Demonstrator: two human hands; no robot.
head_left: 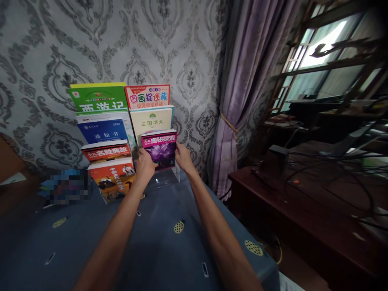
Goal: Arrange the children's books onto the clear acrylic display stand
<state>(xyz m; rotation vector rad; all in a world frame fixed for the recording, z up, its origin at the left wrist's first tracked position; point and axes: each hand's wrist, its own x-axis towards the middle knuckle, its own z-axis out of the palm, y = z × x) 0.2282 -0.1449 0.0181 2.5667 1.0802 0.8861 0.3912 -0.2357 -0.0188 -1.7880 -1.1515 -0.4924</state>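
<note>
A purple book (160, 151) stands upright between my two hands, in the right part of a tiered clear book stand (163, 178). My left hand (145, 165) grips its left edge, and my right hand (183, 157) closes on its right edge. Right behind it rises a cream book (151, 118), with a red picture book (148, 96) further back. In the left part, an orange book (112, 180) is at the front. Stepped up behind that one are a red-topped book (106, 152), a blue book (102, 130) and a green book (98, 100).
A dark blue cloth with pineapple prints (169, 250) covers the table. Blurred-out items (65, 186) lie left of the stand. Patterned wallpaper (194, 52) is behind, beside a tied purple curtain (239, 93). To the right stands a dark red desk (291, 214) with tangled cables.
</note>
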